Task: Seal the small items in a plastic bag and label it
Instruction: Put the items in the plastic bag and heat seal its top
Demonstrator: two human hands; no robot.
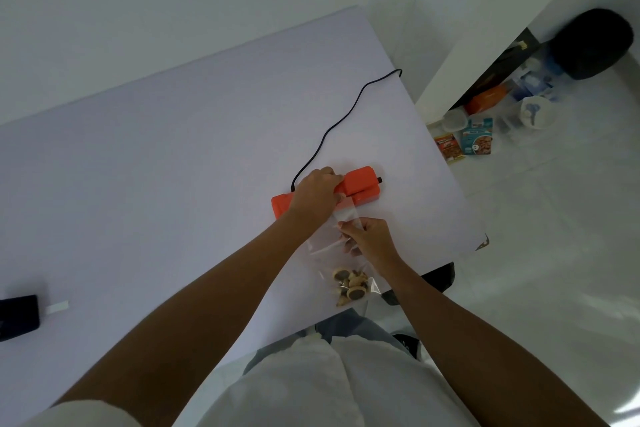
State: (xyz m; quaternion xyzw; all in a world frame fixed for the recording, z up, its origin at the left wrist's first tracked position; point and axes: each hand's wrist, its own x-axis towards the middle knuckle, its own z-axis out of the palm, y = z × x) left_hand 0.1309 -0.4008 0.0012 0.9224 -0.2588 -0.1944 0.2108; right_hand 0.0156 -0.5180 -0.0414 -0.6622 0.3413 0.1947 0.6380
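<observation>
An orange heat sealer (360, 185) lies on the white table (173, 166), its black cord (346, 118) running off the far edge. My left hand (317, 192) rests on the sealer's arm, fingers curled over it. A clear plastic bag (332, 246) lies between the sealer and the table's near edge, its open end tucked under the sealer's jaw. Several small round biscuits (350, 284) sit in the bag's bottom end. My right hand (369, 239) pinches the bag just below the sealer.
A dark object (17, 317) and a small white strip (57, 307) lie at the table's left edge. On the floor to the right stand food packets (478, 137), white containers (535, 113) and a black round object (592, 43). The table's right edge is close to the sealer.
</observation>
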